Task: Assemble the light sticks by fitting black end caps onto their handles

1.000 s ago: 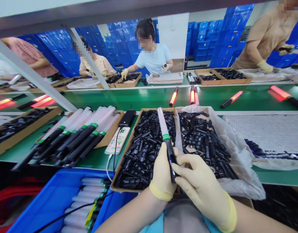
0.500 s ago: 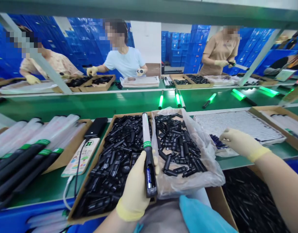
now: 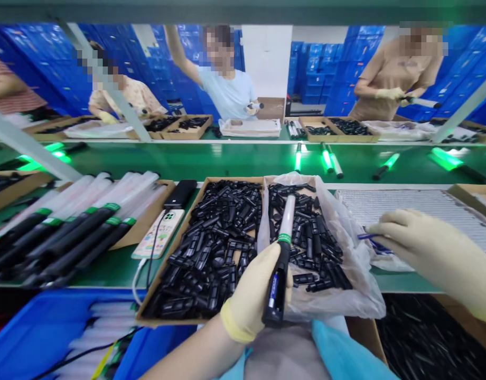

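Observation:
My left hand (image 3: 253,290), in a pale yellow glove, is wrapped round the black handle of a light baton (image 3: 283,252). The baton has a clear-white tube and a green band, and its tube points up and away. The handle's battery compartment is uncovered, with a blue battery (image 3: 273,292) inside. On the right, my gloved right hand (image 3: 413,235) pinches a blue battery (image 3: 365,237) at its fingertips. Below those fingers lie more blue batteries (image 3: 381,248), beside a wide tray of batteries (image 3: 417,206) standing on end.
A box of black plastic parts (image 3: 215,232) and a plastic-lined box (image 3: 370,285) of similar parts stand before me. Left are a phone (image 3: 159,235), a power bank (image 3: 180,193) and stacked batons (image 3: 88,227). Lit batons lie on the green belt (image 3: 243,161); co-workers stand beyond.
The view has shifted left. My right hand now has a blue battery at its fingertips, lifted from the pile. My left hand still grips the baton, now tilted more. A co-worker opposite has raised an arm.

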`<state>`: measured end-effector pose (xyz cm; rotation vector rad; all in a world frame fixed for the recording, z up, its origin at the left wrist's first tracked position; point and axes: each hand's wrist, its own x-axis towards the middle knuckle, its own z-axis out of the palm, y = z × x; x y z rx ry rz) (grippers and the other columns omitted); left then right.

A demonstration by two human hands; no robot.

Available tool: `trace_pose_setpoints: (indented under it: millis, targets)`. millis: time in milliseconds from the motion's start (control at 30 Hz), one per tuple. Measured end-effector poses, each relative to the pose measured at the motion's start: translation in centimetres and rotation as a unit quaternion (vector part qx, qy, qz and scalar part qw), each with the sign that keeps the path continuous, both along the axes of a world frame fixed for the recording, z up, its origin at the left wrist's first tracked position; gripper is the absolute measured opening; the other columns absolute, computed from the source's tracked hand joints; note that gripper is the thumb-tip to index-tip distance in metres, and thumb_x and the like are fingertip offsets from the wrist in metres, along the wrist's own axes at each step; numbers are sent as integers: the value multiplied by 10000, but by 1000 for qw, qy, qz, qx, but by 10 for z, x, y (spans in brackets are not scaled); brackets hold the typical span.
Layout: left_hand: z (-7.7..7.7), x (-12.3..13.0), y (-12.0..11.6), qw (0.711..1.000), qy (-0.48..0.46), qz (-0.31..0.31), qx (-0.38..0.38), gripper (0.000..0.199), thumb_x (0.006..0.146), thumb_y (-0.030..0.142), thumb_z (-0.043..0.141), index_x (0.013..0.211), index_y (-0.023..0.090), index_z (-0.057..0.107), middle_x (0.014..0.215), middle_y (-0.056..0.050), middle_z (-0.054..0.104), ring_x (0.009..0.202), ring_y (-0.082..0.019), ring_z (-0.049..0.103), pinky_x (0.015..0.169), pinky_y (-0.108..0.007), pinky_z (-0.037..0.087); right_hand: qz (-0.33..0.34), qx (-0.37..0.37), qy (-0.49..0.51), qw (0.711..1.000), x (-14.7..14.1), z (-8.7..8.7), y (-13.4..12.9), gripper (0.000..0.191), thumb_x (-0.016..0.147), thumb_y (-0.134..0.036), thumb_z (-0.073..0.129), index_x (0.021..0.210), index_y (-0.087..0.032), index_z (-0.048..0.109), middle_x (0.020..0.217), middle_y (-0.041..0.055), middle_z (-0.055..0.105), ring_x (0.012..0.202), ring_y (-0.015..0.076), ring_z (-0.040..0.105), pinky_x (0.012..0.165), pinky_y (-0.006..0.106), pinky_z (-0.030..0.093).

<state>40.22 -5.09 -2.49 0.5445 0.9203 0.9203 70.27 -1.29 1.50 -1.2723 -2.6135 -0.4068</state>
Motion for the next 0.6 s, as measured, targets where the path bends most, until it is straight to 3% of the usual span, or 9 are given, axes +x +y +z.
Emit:
trace_pose_setpoints:
  millis: [100,233,300,400,600]
  targets:
    - [10,7,1,1000,-12,8,-18,292,844,456,640,894,169,615,537,4,566,402,-116,471,379,-201,374,114,-19,177,977,-61,6,-27,219,974,-242,490,1151,-237,620,994,55,609,890,163,582,733,281,481]
    - [29,10,2,995,-27,95,26,57,719,171,747,747,143,707,745,-52,691,695,-140,622,634,-193,520,207,-50,202,956,-123,-7,-41,241,983,-178,452,1129,-206,642,908,46,646,778,145,572,671,287,469]
    - [34,7,1,993,-22,111,36,100,657,73,741,698,161,719,831,-64,716,813,-171,644,687,-208,536,221,-53,189,956,-134,-14,-41,271,987,-193,447,1186,-210,631,929,51,660,763,148,558,660,298,461]
    - [31,1,-2,992,-10,127,25,186,606,36,746,693,198,715,805,-55,712,834,-217,655,627,-254,542,221,-35,171,960,-135,-20,-42,328,994,-174,391,1231,-203,616,986,59,681,801,164,565,692,317,474]
    - [22,-3,-4,994,-67,90,-14,114,702,257,769,761,177,713,716,-57,662,699,-197,629,555,-262,509,174,17,195,965,-144,-14,-55,442,910,-60,381,1238,-225,627,1214,39,644,982,180,578,807,338,491]
